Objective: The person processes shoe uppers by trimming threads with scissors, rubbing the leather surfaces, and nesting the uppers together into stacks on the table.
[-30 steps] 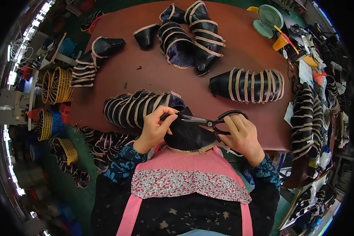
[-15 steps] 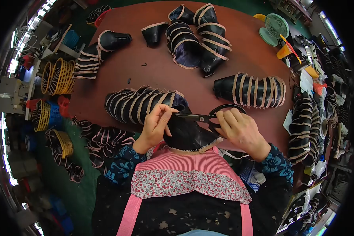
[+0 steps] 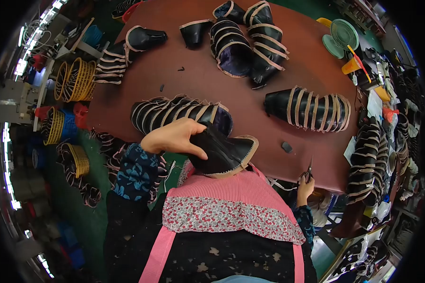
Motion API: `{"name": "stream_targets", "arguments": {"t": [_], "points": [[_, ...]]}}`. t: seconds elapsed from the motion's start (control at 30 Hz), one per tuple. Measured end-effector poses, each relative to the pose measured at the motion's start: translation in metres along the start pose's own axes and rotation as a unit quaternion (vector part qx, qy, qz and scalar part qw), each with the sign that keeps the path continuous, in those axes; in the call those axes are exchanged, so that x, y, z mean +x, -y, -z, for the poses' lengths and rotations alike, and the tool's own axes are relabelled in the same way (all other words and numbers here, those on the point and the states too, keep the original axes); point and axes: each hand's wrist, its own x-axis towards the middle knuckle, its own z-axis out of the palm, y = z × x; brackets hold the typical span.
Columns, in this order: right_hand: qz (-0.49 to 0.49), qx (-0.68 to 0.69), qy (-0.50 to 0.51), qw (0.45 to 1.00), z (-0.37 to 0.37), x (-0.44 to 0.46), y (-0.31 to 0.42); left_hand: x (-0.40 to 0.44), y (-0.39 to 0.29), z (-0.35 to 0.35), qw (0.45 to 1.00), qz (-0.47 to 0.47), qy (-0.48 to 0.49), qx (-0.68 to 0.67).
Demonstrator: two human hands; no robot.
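1. My left hand [image 3: 174, 137] has the black upper [image 3: 222, 151], at low centre of the frame, just above the apron [image 3: 231, 188]. Thumb and forefinger stand well spread; the other fingers are mostly hidden, but I read it as a hold.
2. My right hand [image 3: 306, 189], lower right, is closed round the scissors [image 3: 309, 172], blades pointing up the frame. I can't tell whether the bench carries any of the upper's weight.
3. I judge the upper light and floppy, stiffer along the pale trim [image 3: 250, 153]. Its creased face has a sheen, so it might slide under a loose pinch. I don't expect it to break, though a blade could nick it.
4. For a hold, I'd favour the dark body near its left end, thumb on one face and fingers behind, sparing the stitched trim.
5. The bench [image 3: 212, 89] is smooth, red-brown, with a dark scrap [image 3: 286, 147] right of centre. Nested uppers lie in a left stack [image 3: 160, 115] and a right stack [image 3: 311, 108]; more sit at upper centre.
6. Around it: yellow baskets [image 3: 80, 80] at left, green floor [image 3: 99, 165] lower left, an orange cup [image 3: 350, 66] upper right.
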Motion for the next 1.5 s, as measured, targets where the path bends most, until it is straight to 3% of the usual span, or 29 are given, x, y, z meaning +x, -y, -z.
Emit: {"name": "stream_targets", "arguments": {"t": [0.03,0.07,0.13,0.17,0.23,0.27,0.3,0.37,0.43,0.47,0.5,0.53,0.57,0.6,0.63,0.67,0.73,0.87,0.9,0.97,1.03,1.07,1.17,1.23,1.27,1.3,1.37,1.43,1.5], "points": [[0.023,0.001,-0.022,0.999,-0.01,0.014,-0.028,0.008,-0.005,0.001,0.998,0.027,0.028,-0.048],[0.04,0.001,-0.049,0.998,-0.016,0.019,-0.046,0.014,-0.013,-0.004,0.993,-0.019,-0.033,-0.112],[0.083,-0.11,-0.112,0.984,-0.008,0.028,-0.024,0.028,-0.03,-0.005,0.983,0.068,-0.09,-0.147],[0.119,-0.179,-0.164,0.963,-0.007,0.034,-0.007,0.037,-0.039,-0.007,0.98,0.038,-0.118,-0.156],[0.114,0.036,-0.118,0.986,0.026,0.035,0.096,0.054,-0.042,-0.028,0.95,0.027,-0.183,-0.252],[0.074,0.245,-0.001,0.967,0.055,0.021,0.163,0.063,-0.054,-0.036,0.935,-0.01,-0.195,-0.295],[0.039,0.441,0.111,0.89,0.08,-0.001,0.223,0.069,-0.058,-0.047,0.929,-0.016,-0.21,-0.305],[0.084,0.516,0.25,0.815,0.096,-0.033,0.292,0.084,-0.054,-0.07,0.905,-0.039,-0.226,-0.357],[0.108,0.551,0.298,0.772,0.08,-0.033,0.309,0.089,-0.064,-0.079,0.885,-0.025,-0.227,-0.405],[0.115,0.542,0.23,0.8,0.064,-0.021,0.301,0.088,-0.066,-0.082,0.859,0.0,-0.242,-0.45],[0.158,0.401,0.106,0.896,0.043,-0.007,0.283,0.084,-0.06,-0.081,0.851,0.039,-0.212,-0.479],[0.196,0.243,-0.021,0.95,0.02,0.009,0.256,0.081,-0.055,-0.082,0.851,0.036,-0.216,-0.477],[0.212,0.119,-0.08,0.967,-0.012,0.018,0.218,0.079,-0.048,-0.083,0.8,0.031,-0.165,-0.576],[0.165,0.059,-0.016,0.984,-0.046,0.024,0.177,0.075,-0.044,-0.082,0.736,0.024,-0.114,-0.667],[0.117,-0.002,0.051,0.992,-0.073,0.025,0.148,0.069,-0.048,-0.082,0.656,0.096,-0.07,-0.745],[0.126,0.0,0.058,0.99,-0.086,0.024,0.137,0.067,-0.052,-0.083,0.654,0.096,-0.082,-0.746],[0.05,0.026,0.14,0.989,-0.101,0.025,0.131,0.071,-0.062,-0.087,0.614,0.078,-0.067,-0.783],[0.024,-0.006,0.234,0.972,-0.103,0.041,0.149,0.07,-0.064,-0.087,0.647,0.066,-0.13,-0.748],[-0.029,0.008,0.262,0.964,-0.079,0.042,0.172,0.069,-0.059,-0.09,0.645,0.064,-0.135,-0.75],[-0.086,0.023,0.291,0.953,-0.073,0.037,0.196,0.064,-0.045,-0.1,0.851,-0.001,-0.222,-0.476],[-0.051,-0.063,0.115,0.99,-0.082,0.037,0.202,0.063,-0.04,-0.106,0.878,-0.013,-0.251,-0.407],[-0.05,-0.063,0.111,0.991,-0.095,0.04,0.196,0.064,-0.04,-0.108,0.899,-0.026,-0.28,-0.335],[0.002,-0.035,0.041,0.999,-0.11,0.037,0.197,0.065,-0.045,-0.109,0.893,-0.031,-0.297,-0.336],[0.065,0.195,0.154,0.966,-0.101,0.036,0.219,0.072,-0.047,-0.111,0.864,-0.024,-0.319,-0.388],[0.086,0.288,0.162,0.94,-0.057,0.022,0.263,0.076,-0.045,-0.111,0.833,-0.008,-0.334,-0.441],[0.097,0.378,0.172,0.905,0.004,-0.009,0.314,0.077,-0.041,-0.111,0.848,-0.013,-0.34,-0.405],[0.204,0.414,0.162,0.872,0.076,-0.047,0.373,0.077,-0.04,-0.113,0.881,-0.031,-0.322,-0.346],[0.365,0.372,0.045,0.852,0.081,-0.053,0.396,0.086,-0.043,-0.115,0.904,-0.066,-0.308,-0.288],[0.327,0.359,0.029,0.874,0.071,-0.037,0.407,0.089,-0.047,-0.114,0.895,-0.031,-0.296,-0.333]]}}
